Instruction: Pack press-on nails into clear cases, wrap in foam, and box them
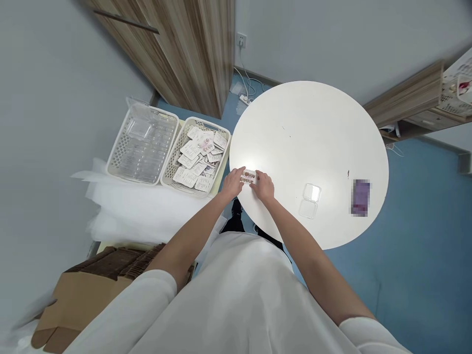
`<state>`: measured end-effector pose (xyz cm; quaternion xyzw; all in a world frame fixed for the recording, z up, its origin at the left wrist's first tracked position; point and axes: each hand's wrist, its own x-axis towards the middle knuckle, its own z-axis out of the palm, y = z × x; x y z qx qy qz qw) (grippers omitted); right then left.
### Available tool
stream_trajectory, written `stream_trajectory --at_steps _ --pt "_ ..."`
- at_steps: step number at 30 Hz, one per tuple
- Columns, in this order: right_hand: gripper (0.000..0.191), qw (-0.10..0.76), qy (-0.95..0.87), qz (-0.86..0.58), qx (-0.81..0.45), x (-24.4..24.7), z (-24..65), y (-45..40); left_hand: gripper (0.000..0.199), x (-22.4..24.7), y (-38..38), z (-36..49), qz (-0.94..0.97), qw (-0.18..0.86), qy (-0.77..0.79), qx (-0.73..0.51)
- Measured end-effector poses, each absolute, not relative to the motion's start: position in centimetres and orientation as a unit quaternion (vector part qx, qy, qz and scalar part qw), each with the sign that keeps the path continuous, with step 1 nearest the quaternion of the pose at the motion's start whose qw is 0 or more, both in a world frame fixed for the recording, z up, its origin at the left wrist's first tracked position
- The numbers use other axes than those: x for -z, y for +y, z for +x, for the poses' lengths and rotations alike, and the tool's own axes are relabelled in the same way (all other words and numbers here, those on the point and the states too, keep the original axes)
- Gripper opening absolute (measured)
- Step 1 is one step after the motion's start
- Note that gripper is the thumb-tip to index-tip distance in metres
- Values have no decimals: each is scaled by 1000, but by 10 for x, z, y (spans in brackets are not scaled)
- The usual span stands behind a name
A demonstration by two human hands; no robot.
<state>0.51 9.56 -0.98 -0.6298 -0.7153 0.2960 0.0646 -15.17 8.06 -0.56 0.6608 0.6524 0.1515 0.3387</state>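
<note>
A small card with two rows of brown, nail-like pieces (248, 177) is held over the left edge of the round white table (313, 118). My left hand (233, 182) grips its left side, fingers closed on it. On its right side, my right hand (264, 186) holds it between thumb and fingers. Further right on the table lies an open clear plastic case (310, 201), its two halves spread apart.
A basket of printed cards (169, 175) and a basket of clear cases (114, 152) stand left of the table. White wrapping sheets (129, 209) and cardboard boxes (81, 295) lie nearer. A blurred purple object (360, 197) is on the table's right.
</note>
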Motion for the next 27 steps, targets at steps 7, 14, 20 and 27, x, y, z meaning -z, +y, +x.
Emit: stream_trajectory --at_steps 7,14,20,27 --pt "66 124 -695 -584 -402 11 23 89 72 1 62 -139 660 364 633 -179" --pt "72 182 -694 -538 -443 -4 78 66 69 -10 42 -100 664 380 611 -205" --pt "65 203 -692 -534 -440 -13 149 32 72 -20 18 -42 689 398 566 -215" --pt "64 220 -676 -544 -445 -6 220 -1 71 -22 -6 23 701 405 559 -182"
